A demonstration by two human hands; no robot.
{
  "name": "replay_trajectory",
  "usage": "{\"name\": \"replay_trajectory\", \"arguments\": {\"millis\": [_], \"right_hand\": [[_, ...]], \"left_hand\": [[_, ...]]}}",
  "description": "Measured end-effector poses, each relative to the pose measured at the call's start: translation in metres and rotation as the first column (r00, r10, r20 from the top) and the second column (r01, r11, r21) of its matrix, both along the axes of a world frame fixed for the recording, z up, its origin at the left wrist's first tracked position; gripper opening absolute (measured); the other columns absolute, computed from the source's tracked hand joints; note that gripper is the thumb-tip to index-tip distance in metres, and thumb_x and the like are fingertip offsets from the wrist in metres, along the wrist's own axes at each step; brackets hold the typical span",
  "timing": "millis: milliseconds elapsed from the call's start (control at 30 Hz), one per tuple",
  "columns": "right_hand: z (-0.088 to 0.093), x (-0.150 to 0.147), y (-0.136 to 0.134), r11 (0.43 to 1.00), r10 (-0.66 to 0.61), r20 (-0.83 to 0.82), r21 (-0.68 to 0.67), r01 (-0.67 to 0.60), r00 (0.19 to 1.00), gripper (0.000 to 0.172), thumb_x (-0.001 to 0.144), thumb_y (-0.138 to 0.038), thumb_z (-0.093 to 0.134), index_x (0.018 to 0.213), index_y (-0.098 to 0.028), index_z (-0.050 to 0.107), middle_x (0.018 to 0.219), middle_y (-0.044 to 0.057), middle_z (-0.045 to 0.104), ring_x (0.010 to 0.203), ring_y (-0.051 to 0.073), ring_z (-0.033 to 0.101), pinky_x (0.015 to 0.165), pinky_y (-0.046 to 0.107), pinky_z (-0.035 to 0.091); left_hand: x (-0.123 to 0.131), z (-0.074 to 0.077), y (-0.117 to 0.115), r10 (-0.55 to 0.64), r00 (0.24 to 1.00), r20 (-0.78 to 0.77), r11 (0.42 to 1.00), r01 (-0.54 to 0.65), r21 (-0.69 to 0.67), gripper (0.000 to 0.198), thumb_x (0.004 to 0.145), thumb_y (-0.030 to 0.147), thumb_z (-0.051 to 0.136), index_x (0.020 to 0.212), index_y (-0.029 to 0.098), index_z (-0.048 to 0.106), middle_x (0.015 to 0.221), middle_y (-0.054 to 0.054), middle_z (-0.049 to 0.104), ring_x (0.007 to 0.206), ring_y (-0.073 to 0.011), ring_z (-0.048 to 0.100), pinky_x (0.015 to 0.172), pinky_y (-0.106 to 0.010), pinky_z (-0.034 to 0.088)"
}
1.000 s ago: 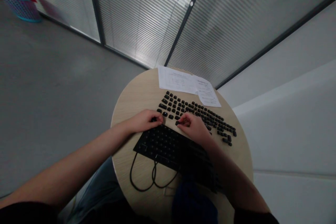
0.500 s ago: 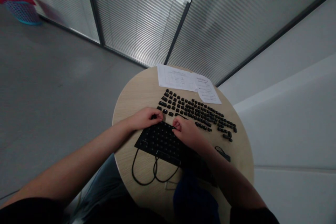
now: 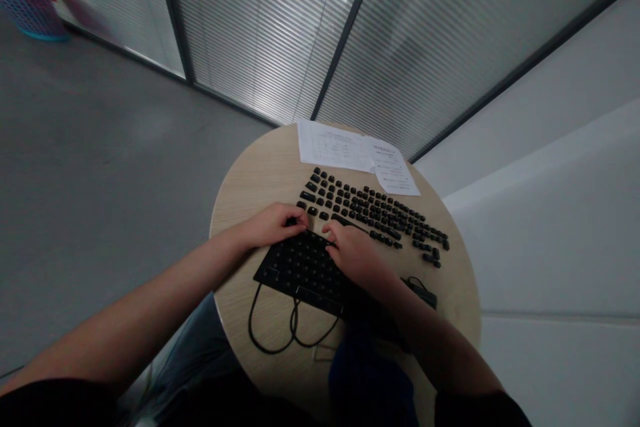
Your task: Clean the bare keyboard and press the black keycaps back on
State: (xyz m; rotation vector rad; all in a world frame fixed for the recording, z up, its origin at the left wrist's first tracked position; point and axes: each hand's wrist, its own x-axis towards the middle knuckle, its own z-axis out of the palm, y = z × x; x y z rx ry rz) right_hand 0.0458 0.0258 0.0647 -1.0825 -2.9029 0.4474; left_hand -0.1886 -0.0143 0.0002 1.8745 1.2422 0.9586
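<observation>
Right hand (image 3: 356,252) has come off the loose keycaps (image 3: 383,216) and is now over the keyboard's (image 3: 303,263) far edge, so work shifts from the rows to the board. Its fingers are slightly spread, no keycap visible between them. Left hand (image 3: 275,223) hasn't moved, curled at the far-left corner, can't tell if pinching. Keyboard flat on table (image 3: 250,190), near side

Keyboard base (image 3: 305,263) partly hidden
Right forearm (image 3: 425,320) covers some; print on papers (image 3: 340,145) too small to read; basket (image 3: 34,17) cut off left.
</observation>
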Motion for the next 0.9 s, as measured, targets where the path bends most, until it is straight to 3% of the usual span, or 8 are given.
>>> {"name": "replay_trajectory", "arguments": {"millis": [133,233,333,433,500,600,767,900], "right_hand": [[0.001,-0.002,-0.005,0.997,0.023,0.075,0.078,-0.028,0.997,0.038,0.090,-0.015,0.063,0.127,-0.023,0.066,0.102,0.010,0.076,0.098,0.027,0.069,0.085,0.036,0.051],[0.008,0.008,0.013,0.998,0.031,0.003,0.046,-0.031,1.000,0.053,0.087,-0.023,0.072,0.138,-0.028,0.061,0.112,0.007,0.077,0.104,0.026,0.069,0.091,0.038,0.053],[0.020,0.023,0.064,0.998,-0.051,-0.137,0.030,0.056,0.989,0.041,0.090,-0.025,0.070,0.131,-0.029,0.067,0.119,0.003,0.076,0.104,0.023,0.071,0.094,0.038,0.053],[0.024,0.037,0.131,0.945,-0.255,-0.169,0.166,0.282,0.952,0.026,0.090,-0.019,0.066,0.115,-0.023,0.076,0.114,0.006,0.077,0.105,0.023,0.070,0.098,0.039,0.051],[0.019,0.042,0.168,0.905,-0.358,-0.104,0.205,0.372,0.928,0.024,0.089,-0.020,0.068,0.111,-0.022,0.077,0.114,0.006,0.077,0.108,0.024,0.069,0.100,0.038,0.050],[0.003,0.045,0.200,0.898,-0.390,-0.052,0.198,0.392,0.920,0.021,0.087,-0.019,0.071,0.106,-0.021,0.079,0.109,0.007,0.079,0.105,0.024,0.070,0.097,0.036,0.051],[-0.022,0.039,0.215,0.918,-0.363,-0.028,0.162,0.362,0.932,0.018,0.084,-0.021,0.074,0.100,-0.022,0.081,0.103,0.006,0.080,0.099,0.022,0.071,0.091,0.031,0.052],[-0.030,0.034,0.218,0.928,-0.345,-0.040,0.136,0.347,0.938,0.018,0.081,-0.018,0.075,0.098,-0.023,0.081,0.096,0.004,0.080,0.092,0.020,0.071,0.085,0.030,0.053]], "left_hand": [[-0.001,0.000,0.001,-0.010,1.000,0.003,1.000,0.010,-0.003,0.019,0.093,0.035,0.058,0.090,0.021,0.071,0.087,-0.001,0.073,0.082,-0.0158,0.066,0.079,-0.027,0.048],[-0.002,0.000,0.001,-0.014,1.000,0.009,1.000,0.014,0.001,0.020,0.094,0.036,0.057,0.090,0.020,0.070,0.087,-0.001,0.073,0.082,-0.0157,0.066,0.079,-0.028,0.049],[-0.002,-0.002,0.002,-0.016,1.000,0.013,1.000,0.016,0.007,0.020,0.094,0.036,0.058,0.092,0.020,0.070,0.089,-0.001,0.074,0.082,-0.0157,0.067,0.080,-0.028,0.049],[-0.003,-0.003,0.003,-0.014,1.000,0.010,1.000,0.014,0.006,0.022,0.094,0.037,0.057,0.092,0.020,0.070,0.088,-0.002,0.074,0.081,-0.0156,0.067,0.078,-0.028,0.049],[-0.003,-0.003,0.004,-0.014,1.000,0.005,1.000,0.014,0.005,0.022,0.094,0.037,0.057,0.092,0.020,0.070,0.089,-0.002,0.074,0.082,-0.0158,0.068,0.079,-0.028,0.049],[-0.004,-0.004,0.003,-0.009,1.000,-0.004,1.000,0.009,0.010,0.022,0.094,0.037,0.056,0.092,0.019,0.070,0.089,-0.003,0.075,0.082,-0.0161,0.068,0.079,-0.029,0.050],[-0.004,-0.002,0.003,-0.006,1.000,-0.008,1.000,0.006,0.021,0.021,0.094,0.036,0.056,0.092,0.020,0.070,0.089,-0.002,0.075,0.082,-0.0156,0.068,0.078,-0.027,0.049],[-0.004,-0.001,0.003,-0.019,1.000,-0.008,1.000,0.019,0.012,0.022,0.095,0.036,0.056,0.093,0.019,0.071,0.090,-0.002,0.075,0.083,-0.0155,0.068,0.079,-0.027,0.050]]}}
